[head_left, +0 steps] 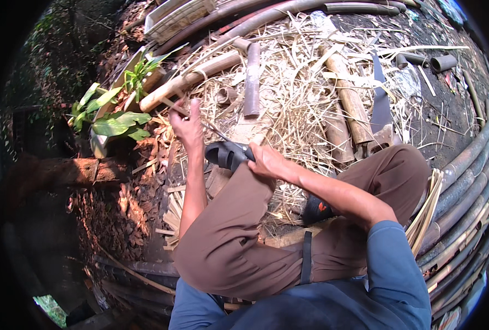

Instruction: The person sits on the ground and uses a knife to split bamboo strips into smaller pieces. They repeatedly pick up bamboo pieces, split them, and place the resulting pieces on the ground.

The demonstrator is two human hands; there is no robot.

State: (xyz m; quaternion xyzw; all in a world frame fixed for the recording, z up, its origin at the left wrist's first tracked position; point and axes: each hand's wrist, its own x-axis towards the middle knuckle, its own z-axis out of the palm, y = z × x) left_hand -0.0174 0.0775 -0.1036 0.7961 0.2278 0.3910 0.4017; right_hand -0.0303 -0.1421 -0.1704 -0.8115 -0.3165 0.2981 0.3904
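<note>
My right hand [269,163] is closed round the handle of a knife [218,132], resting by my bent knee. The narrow blade points up and left toward my left hand [188,129]. That hand has its thumb raised and its fingers curled round a thin bamboo strip [171,104], whose far end sticks out beyond the fingers. Blade and strip come close together beside my left palm; whether they touch I cannot tell. Just below the blade is my foot in a black sandal [222,155].
Pale bamboo shavings [294,110] cover the ground ahead. Among them lie a bamboo pole [200,74], a brown tube [252,82], another bamboo length [348,96] and a grey saw blade [380,99]. Long poles [464,176] are stacked at right. Green leaves [115,124] stand at left.
</note>
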